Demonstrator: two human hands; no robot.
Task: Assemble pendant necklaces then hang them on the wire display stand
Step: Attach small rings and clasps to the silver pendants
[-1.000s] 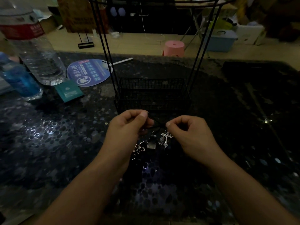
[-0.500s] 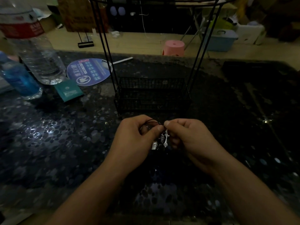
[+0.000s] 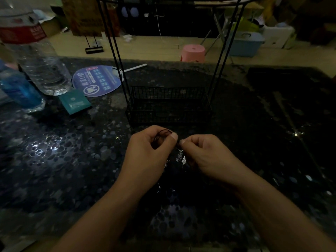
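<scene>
My left hand holds a coil of thin dark cord between curled fingers and thumb. My right hand pinches the cord's end just beside the left thumb. Small silver pendants dangle and lie between the two hands, partly hidden by them. The black wire display stand rises directly behind my hands, with a mesh basket at its base and thin uprights going out of the top of the view. The light is dim.
On the dark speckled tabletop at left stand a large clear water bottle and a blue bottle, with a teal packet and a round blue hand fan. A pink stool stands on the floor beyond.
My hands came together from slightly apart and rose off the table a little. The pendants that lay spread below them are now bunched between my hands.
</scene>
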